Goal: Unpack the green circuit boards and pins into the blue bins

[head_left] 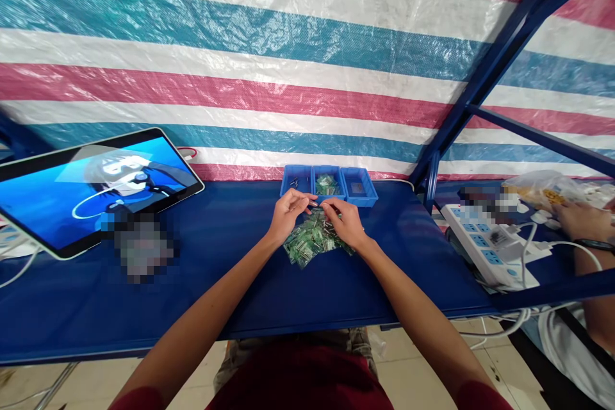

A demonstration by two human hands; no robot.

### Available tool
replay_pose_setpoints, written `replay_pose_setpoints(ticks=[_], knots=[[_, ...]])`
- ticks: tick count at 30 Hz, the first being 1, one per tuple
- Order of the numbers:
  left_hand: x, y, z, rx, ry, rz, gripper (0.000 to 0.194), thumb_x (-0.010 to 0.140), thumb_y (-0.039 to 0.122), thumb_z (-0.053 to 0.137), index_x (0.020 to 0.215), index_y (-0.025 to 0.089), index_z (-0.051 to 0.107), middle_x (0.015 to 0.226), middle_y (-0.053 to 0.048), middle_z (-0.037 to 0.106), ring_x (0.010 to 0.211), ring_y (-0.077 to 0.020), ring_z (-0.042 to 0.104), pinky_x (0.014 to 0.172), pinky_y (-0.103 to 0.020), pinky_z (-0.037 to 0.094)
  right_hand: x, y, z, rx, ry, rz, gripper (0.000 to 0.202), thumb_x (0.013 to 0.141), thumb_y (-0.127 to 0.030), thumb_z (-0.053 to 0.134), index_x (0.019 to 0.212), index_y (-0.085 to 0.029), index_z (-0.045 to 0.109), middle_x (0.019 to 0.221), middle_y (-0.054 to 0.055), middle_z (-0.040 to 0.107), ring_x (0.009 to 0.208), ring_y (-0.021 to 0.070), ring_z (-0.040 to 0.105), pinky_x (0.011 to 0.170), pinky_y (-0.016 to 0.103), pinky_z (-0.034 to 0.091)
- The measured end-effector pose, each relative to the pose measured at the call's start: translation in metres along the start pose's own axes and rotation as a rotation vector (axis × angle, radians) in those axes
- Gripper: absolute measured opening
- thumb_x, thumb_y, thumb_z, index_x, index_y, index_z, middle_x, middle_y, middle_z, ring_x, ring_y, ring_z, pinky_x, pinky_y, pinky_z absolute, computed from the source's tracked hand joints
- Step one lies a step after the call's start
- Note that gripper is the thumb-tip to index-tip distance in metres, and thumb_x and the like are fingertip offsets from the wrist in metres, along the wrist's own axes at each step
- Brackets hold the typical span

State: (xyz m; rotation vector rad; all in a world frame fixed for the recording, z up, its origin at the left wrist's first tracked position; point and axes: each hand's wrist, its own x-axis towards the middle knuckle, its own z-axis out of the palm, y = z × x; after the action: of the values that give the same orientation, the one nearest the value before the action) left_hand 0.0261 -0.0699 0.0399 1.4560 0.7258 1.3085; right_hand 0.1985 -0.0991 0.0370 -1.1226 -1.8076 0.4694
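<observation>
A striped plastic tarpaulin [288, 91] is hanging behind a dark-blue tabletop [408, 230], and with the packets as the clock's centre, a flat display screen [43, 195] is leaning between nine and ten o'clock. A white power strip [483, 246] is lying toward three, and farther out that way a co-worker's hand [586, 221] is resting by yellowish pieces. Three blue bins [364, 201] are standing in a row near twelve to one; the middle one is holding green-printed packets, the left one small metallic bits.

The pile of clear packets [307, 242], printed in green, is lying directly below and between the two hands, in front of the bins. Each packet is probably weighing very little and bending easily; the glossy film is likely sliding against its neighbours (and crinkling), so a flat edge or corner is looking like the best hold.

The left hand [287, 211], at eleven, is pinching a small piece [315, 204] between thumb and fingers; whether it is a packet's edge or a loose part, I cannot tell. The right hand [346, 223], at one, is bringing curled fingertips right beside it, though whether they are gripping anything is not showing clearly.
</observation>
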Motion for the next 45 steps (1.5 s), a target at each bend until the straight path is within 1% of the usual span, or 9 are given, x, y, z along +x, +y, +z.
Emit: replay_pose_setpoints(ticks=[4, 9, 12, 16, 21, 24, 27, 36, 45], knots=[[-0.001, 0.002, 0.000, -0.004, -0.046, -0.012, 0.032, 0.083, 0.047, 0.061, 0.084, 0.018, 0.048, 0.072, -0.002, 0.066, 0.061, -0.0145, 0.063, 0.061, -0.028, 0.050, 0.000, -0.001, -0.001, 0.018, 0.036, 0.009, 0.032, 0.094, -0.041, 0.042, 0.089, -0.019, 0.064, 0.074, 0.004, 0.064, 0.060, 0.0155, 0.057, 0.062, 0.028, 0.048], [-0.002, 0.000, -0.004, 0.290, -0.048, 0.036, 0.029, 0.088, 0.044, 0.054, 0.098, 0.018, 0.064, 0.065, 0.001, 0.055, 0.051, -0.0097, 0.047, 0.053, -0.022, 0.041, 0.001, -0.001, -0.001, 0.021, 0.074, 0.028, 0.034, 0.094, -0.043, 0.042, 0.090, -0.019, 0.065, 0.075, 0.005, 0.066, 0.061, 0.0161, 0.059, 0.060, 0.028, 0.048], [-0.002, -0.004, -0.006, 0.371, -0.074, 0.033, 0.029, 0.087, 0.041, 0.056, 0.102, 0.019, 0.066, 0.064, 0.001, 0.053, 0.049, -0.0094, 0.043, 0.049, -0.022, 0.037, 0.001, -0.001, -0.002, 0.011, 0.101, 0.032, 0.035, 0.094, -0.044, 0.042, 0.089, -0.019, 0.066, 0.074, 0.004, 0.066, 0.060, 0.0159, 0.059, 0.061, 0.028, 0.048], [-0.003, -0.003, -0.005, 0.331, -0.078, 0.000, 0.028, 0.084, 0.040, 0.061, 0.102, 0.019, 0.059, 0.058, 0.005, 0.047, 0.046, -0.0082, 0.040, 0.045, -0.020, 0.033, 0.000, -0.003, -0.003, 0.029, 0.099, 0.024, 0.032, 0.092, -0.043, 0.046, 0.091, -0.019, 0.067, 0.077, 0.005, 0.067, 0.062, 0.0162, 0.060, 0.062, 0.028, 0.049], [-0.005, 0.003, -0.001, 0.303, -0.062, -0.016, 0.027, 0.082, 0.042, 0.063, 0.094, 0.019, 0.054, 0.051, 0.008, 0.043, 0.043, -0.0074, 0.040, 0.044, -0.018, 0.032, 0.000, -0.003, -0.001, 0.048, 0.028, -0.059, 0.026, 0.089, -0.041, 0.054, 0.093, -0.020, 0.068, 0.074, 0.004, 0.065, 0.063, 0.0160, 0.059, 0.063, 0.029, 0.050], [-0.006, 0.005, 0.000, 0.285, -0.063, -0.026, 0.026, 0.081, 0.041, 0.063, 0.092, 0.019, 0.054, 0.048, 0.008, 0.043, 0.040, -0.0069, 0.038, 0.042, -0.018, 0.032, 0.000, 0.000, 0.001, 0.032, -0.015, -0.075, 0.025, 0.089, -0.041, 0.053, 0.087, -0.021, 0.069, 0.073, 0.004, 0.064, 0.065, 0.0166, 0.059, 0.063, 0.029, 0.050], [-0.006, 0.006, 0.000, 0.260, -0.072, -0.035, 0.026, 0.081, 0.041, 0.063, 0.091, 0.019, 0.054, 0.046, 0.009, 0.043, 0.039, -0.0065, 0.037, 0.041, -0.018, 0.031, -0.001, 0.002, 0.002, 0.039, -0.047, -0.075, 0.023, 0.089, -0.039, 0.055, 0.088, -0.021, 0.068, 0.076, 0.005, 0.065, 0.065, 0.0166, 0.060, 0.061, 0.028, 0.050], [-0.006, 0.001, -0.001, 0.237, -0.032, -0.018, 0.024, 0.082, 0.040, 0.063, 0.089, 0.018, 0.056, 0.045, 0.009, 0.040, 0.038, -0.0060, 0.036, 0.040, -0.018, 0.031, -0.001, 0.003, 0.002, 0.022, -0.055, -0.075, 0.023, 0.089, -0.039, 0.054, 0.085, -0.021, 0.067, 0.077, 0.005, 0.066, 0.067, 0.0167, 0.061, 0.063, 0.028, 0.049], [-0.005, 0.004, 0.000, 0.252, -0.014, 0.052, 0.023, 0.079, 0.038, 0.067, 0.086, 0.018, 0.059, 0.062, 0.003, 0.053, 0.047, -0.0071, 0.045, 0.047, -0.020, 0.038, 0.000, -0.002, -0.001, 0.000, -0.044, -0.082, 0.026, 0.091, -0.038, 0.049, 0.081, -0.020, 0.065, 0.072, 0.004, 0.063, 0.063, 0.0160, 0.058, 0.062, 0.028, 0.047]])
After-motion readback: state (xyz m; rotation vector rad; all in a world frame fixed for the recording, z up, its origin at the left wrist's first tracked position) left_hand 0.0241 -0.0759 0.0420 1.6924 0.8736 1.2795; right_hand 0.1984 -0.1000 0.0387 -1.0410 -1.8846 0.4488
